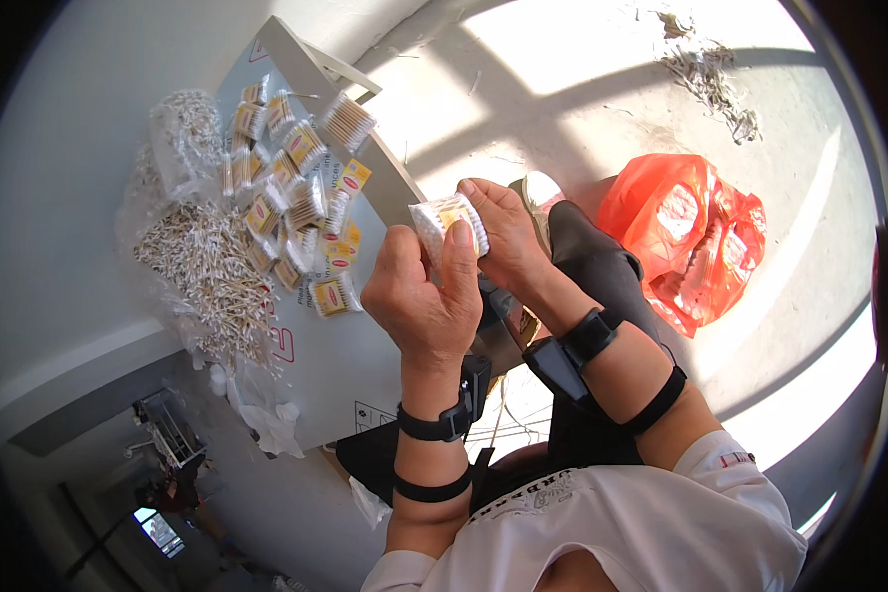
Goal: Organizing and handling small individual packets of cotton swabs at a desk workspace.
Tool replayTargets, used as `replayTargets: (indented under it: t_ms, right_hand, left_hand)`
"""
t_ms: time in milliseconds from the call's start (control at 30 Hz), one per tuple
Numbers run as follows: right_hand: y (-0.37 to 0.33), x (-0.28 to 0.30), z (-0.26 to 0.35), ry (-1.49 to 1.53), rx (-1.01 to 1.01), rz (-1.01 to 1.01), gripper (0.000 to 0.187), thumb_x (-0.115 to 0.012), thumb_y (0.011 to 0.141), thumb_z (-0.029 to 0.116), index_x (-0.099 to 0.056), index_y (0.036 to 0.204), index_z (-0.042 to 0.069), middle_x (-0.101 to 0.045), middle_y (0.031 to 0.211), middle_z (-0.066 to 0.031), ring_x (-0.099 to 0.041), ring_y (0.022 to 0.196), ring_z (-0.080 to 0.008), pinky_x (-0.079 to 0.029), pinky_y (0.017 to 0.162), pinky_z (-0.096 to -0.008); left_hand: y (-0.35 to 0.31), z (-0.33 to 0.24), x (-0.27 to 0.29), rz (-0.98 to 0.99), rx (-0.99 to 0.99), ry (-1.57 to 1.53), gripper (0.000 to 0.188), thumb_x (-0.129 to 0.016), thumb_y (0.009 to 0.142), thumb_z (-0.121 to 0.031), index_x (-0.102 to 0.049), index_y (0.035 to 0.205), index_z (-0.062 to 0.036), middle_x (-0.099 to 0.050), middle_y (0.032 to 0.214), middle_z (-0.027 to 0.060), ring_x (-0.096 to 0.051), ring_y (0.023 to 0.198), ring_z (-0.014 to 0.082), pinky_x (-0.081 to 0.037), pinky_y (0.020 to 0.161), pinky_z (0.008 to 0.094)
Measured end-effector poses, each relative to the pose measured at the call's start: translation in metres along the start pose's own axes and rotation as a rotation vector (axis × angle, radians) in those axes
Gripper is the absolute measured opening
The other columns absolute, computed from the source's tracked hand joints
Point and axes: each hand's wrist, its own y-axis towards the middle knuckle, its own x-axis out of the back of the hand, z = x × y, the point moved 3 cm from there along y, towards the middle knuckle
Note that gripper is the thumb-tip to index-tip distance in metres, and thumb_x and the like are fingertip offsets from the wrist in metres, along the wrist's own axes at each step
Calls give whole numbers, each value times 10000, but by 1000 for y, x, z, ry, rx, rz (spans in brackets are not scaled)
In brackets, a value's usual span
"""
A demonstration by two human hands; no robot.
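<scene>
Between both hands, above the table's right edge, is a small clear pack of cotton swabs (447, 223) with a yellow and white label. My left hand (419, 301) is closed on its near left side, thumb pressed against the front. My right hand (508, 237) grips the other end, its fingers partly hidden behind the pack. On the table left of my hands lie several similar packs of cotton swabs (304, 146) in a loose heap. Several small yellow label cards (351, 179) lie among them.
A large pile of loose cotton swabs (212, 271) spills from a clear plastic bag (183, 138) on the white table (331, 400). Right of my legs, a red plastic bag (681, 237) stands on the floor. Swabs are heaped on the floor (715, 89) at the far right.
</scene>
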Motion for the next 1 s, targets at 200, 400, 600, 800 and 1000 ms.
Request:
replayTargets:
  t_ms: [200,400,600,800,1000]
  right_hand:
    - [-1,-2,2,-119,51,19,252,-509,956,212,-591,850,-1,-618,733,-13,-573,625,-54,-476,550,-216]
    - [4,11,-2,-741,208,-121,260,-546,927,203,-545,785,-14,-577,640,-103,-571,583,-143,-438,523,-336]
    - [0,20,-27,-1351,417,-249,294,-572,895,176,-464,706,-21,-524,611,-228,-504,503,-331,-399,493,-390]
    - [1,27,-35,-1294,337,-258,274,-567,885,151,-484,697,-30,-490,598,-234,-422,487,-297,-395,498,-386]
    - [-3,29,-32,-1294,293,-249,284,-550,888,181,-519,708,-36,-532,646,-268,-538,577,-400,-434,545,-415]
  left_hand:
    - [4,15,5,110,219,-64,341,-548,931,-234,-451,698,-4,-507,598,42,-444,555,79,-395,501,288]
    - [-7,47,2,87,281,23,233,-529,924,-186,-476,799,3,-556,709,142,-560,616,246,-436,557,362]
    - [-7,73,-20,-54,-43,130,310,-472,929,-161,-448,1173,28,-504,1183,207,-472,1147,359,-371,971,441]
    - [3,100,-54,243,59,497,656,-230,949,-530,-274,1415,-71,-141,1503,191,-78,1407,328,-75,1114,517]
    - [-7,103,-63,353,166,607,663,-271,947,-517,-219,1444,-80,-103,1514,192,-31,1416,303,6,1122,493]
